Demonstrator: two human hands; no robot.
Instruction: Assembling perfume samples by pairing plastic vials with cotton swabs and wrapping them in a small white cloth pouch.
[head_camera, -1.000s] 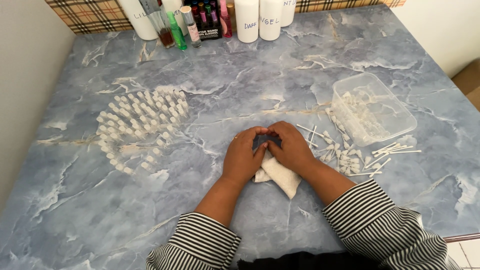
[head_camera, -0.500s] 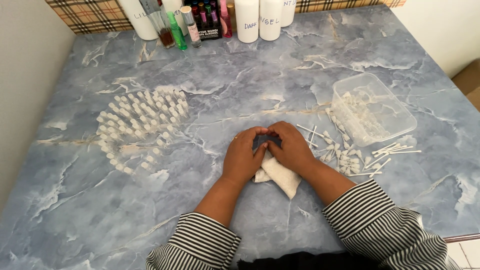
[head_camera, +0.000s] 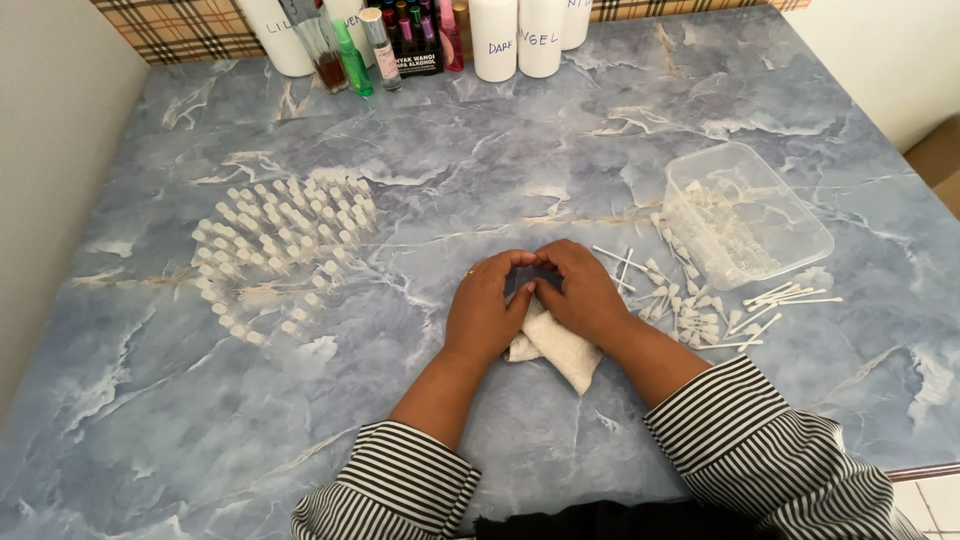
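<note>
My left hand (head_camera: 484, 312) and my right hand (head_camera: 580, 292) rest close together at the middle of the blue marbled table (head_camera: 500, 170), fingertips meeting over something small that the fingers hide. A folded white cloth (head_camera: 562, 350) lies under both hands and sticks out toward me. Left of the hands stand several small clear vials with white caps (head_camera: 280, 245) in rows. To the right lie loose white caps and thin white sticks (head_camera: 700, 310).
A clear plastic tub (head_camera: 745, 225) holding more small vials sits at the right. Along the far edge stand white bottles (head_camera: 518, 35) and small coloured bottles (head_camera: 385, 45). A wall runs along the left side.
</note>
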